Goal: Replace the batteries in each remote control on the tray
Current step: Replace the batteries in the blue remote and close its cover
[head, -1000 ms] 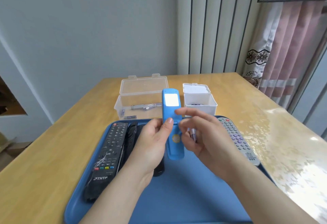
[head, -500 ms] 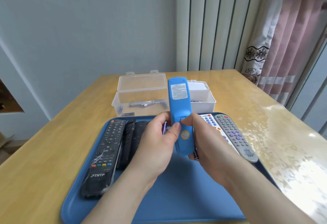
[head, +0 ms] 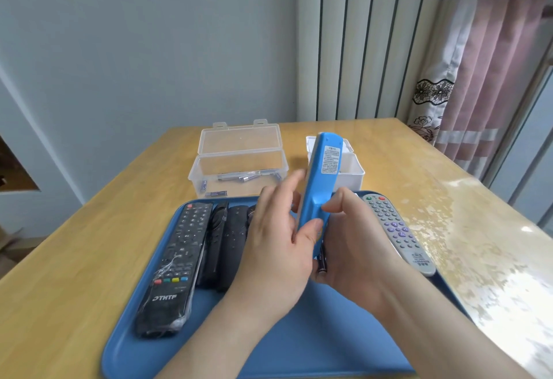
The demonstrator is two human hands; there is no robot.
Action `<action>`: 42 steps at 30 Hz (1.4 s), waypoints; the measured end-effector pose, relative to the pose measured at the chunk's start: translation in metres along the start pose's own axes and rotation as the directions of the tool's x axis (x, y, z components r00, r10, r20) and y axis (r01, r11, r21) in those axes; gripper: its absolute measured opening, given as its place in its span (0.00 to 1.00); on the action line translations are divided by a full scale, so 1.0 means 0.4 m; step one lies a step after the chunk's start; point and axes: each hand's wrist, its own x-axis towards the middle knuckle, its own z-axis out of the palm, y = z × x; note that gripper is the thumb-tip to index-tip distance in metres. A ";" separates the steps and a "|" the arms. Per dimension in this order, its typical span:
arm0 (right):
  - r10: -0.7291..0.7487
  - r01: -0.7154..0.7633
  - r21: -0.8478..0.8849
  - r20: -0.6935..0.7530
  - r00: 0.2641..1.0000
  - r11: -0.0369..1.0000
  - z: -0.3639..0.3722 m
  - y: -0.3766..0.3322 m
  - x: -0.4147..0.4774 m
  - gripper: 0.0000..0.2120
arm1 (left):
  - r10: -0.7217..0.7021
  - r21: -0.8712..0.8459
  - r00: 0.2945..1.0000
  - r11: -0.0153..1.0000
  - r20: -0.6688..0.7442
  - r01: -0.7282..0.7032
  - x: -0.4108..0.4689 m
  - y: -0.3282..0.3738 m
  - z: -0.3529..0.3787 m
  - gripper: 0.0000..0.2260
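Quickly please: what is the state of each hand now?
Left hand: open, fingers straight, thumb touching the blue remote.
Right hand: holding the blue remote, with a battery against the palm.

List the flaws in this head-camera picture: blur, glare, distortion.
Head view: the left hand has fingertips smeared by motion blur beside the blue remote. Window light glares off the table on its right side, washing out the wood. The wide lens makes the curtain lean at the right edge. The remote's label is too small to read.
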 end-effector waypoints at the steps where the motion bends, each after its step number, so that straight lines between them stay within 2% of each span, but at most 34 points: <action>1: -0.010 0.010 0.011 -0.005 1.000 1.000 -0.001 0.004 0.002 0.17 | 0.063 0.062 0.998 0.996 -0.009 -0.063 -0.002 0.002 -0.001 0.29; 3: -0.041 0.042 0.035 -0.025 0.999 0.998 -0.005 0.009 0.007 0.17 | 0.200 0.200 0.980 0.960 0.011 -0.198 -0.004 0.000 -0.006 0.28; 5: -0.076 0.078 0.038 -0.047 0.996 0.996 -0.006 0.012 0.008 0.18 | 0.221 0.278 0.974 0.934 0.050 -0.226 -0.004 -0.001 -0.008 0.21; 9: -0.089 0.093 0.043 -0.088 0.992 0.995 -0.004 0.019 0.011 0.15 | 0.202 0.294 0.977 0.932 0.068 -0.213 -0.002 -0.010 -0.008 0.17; 15: -0.098 0.106 0.113 -0.073 0.993 0.988 -0.016 0.008 0.010 0.15 | 0.303 0.326 0.951 0.894 0.068 -0.308 0.005 -0.016 -0.016 0.18; 20: -0.059 0.058 0.113 0.003 0.998 0.992 -0.015 -0.005 -0.001 0.15 | 0.296 0.326 0.954 0.898 0.046 -0.294 0.018 -0.037 -0.026 0.19; 23: -0.012 0.009 0.100 0.029 1.000 0.995 -0.015 -0.015 -0.006 0.15 | 0.230 0.212 0.973 0.952 -0.020 -0.221 0.021 -0.037 -0.030 0.16; 26: 0.017 -0.018 0.100 0.013 1.000 0.995 -0.019 -0.018 -0.004 0.13 | 0.057 0.025 0.998 0.998 -0.015 -0.057 0.022 -0.022 -0.032 0.15; 28: 0.001 0.003 0.101 -0.039 0.999 0.995 -0.023 -0.015 0.000 0.11 | -0.043 -0.138 0.998 0.989 0.038 0.048 0.027 -0.017 -0.034 0.13; 30: -0.027 0.038 0.112 -0.098 0.995 0.993 -0.031 -0.012 0.009 0.14 | -0.090 -0.327 0.990 0.937 0.107 0.120 0.038 -0.016 -0.056 0.09; 32: -0.053 0.076 0.132 -0.167 0.985 0.988 -0.042 -0.016 0.014 0.20 | -0.088 -0.370 0.962 0.911 0.258 0.182 0.045 -0.015 -0.090 0.08; 33: -0.071 0.099 0.133 -0.205 0.976 0.986 -0.046 -0.020 0.012 0.21 | -0.079 -0.315 0.929 0.927 0.361 0.201 0.045 -0.015 -0.103 0.08; 35: -0.122 0.154 0.099 -0.277 0.953 0.983 -0.052 -0.030 0.006 0.18 | -0.118 -0.116 0.809 0.968 0.576 0.224 0.035 -0.004 -0.107 0.07; 37: -0.176 0.194 0.025 -0.318 0.932 0.981 -0.055 -0.037 0.001 0.16 | -0.181 0.090 0.691 0.982 0.700 0.166 0.021 0.003 -0.084 0.03; 38: -0.194 0.203 -0.004 -0.326 0.925 0.979 -0.058 -0.037 0.000 0.15 | -0.196 0.167 0.660 0.980 0.725 0.107 0.014 0.004 -0.068 0.02; 40: -0.206 0.207 -0.032 -0.323 0.924 0.978 -0.060 -0.035 0.004 0.15 | -0.197 0.264 0.654 0.964 0.730 -0.005 0.010 -0.006 -0.050 0.07; 42: -0.201 0.202 -0.031 -0.312 0.928 0.979 -0.061 -0.033 0.006 0.16 | -0.171 0.249 0.732 0.969 0.660 0.002 0.020 -0.019 -0.058 0.12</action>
